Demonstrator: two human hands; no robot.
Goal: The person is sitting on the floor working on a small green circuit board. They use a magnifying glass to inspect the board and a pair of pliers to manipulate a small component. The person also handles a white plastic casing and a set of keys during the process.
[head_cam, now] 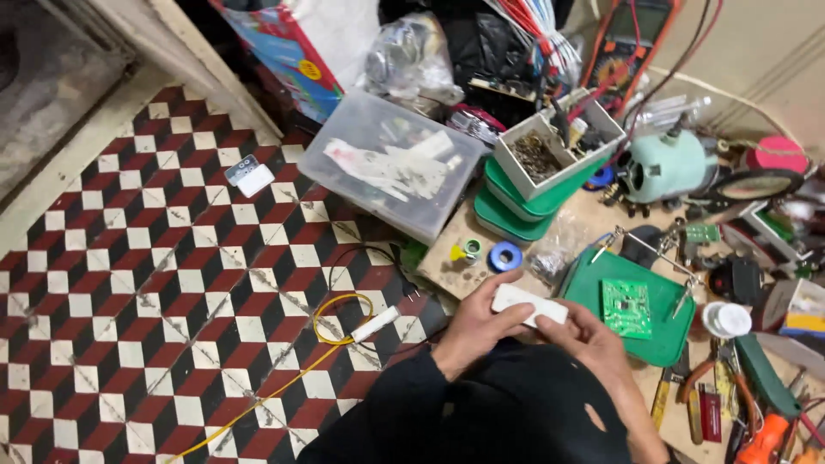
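Both hands on the slim white plastic bar (528, 305)!
Left hand (475, 331) and right hand (593, 344) grasp it beside the green plastic tray (662, 339) holding a green circuit board (626, 308).

A colourful blue-and-red box (288, 51) leans behind the clear plastic container (391, 163).

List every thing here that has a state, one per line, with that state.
Left hand: gripping the white oblong plastic case.
Right hand: fingers on the case's other end.
White oblong plastic case: lifted, held by both hands.
Clear plastic lidded storage box: closed, on the floor.
Green square circuit board: lying flat on the green plastic tray.
White open-topped square box: open, stacked on green containers.
Yellow cable: loose across the tiles.
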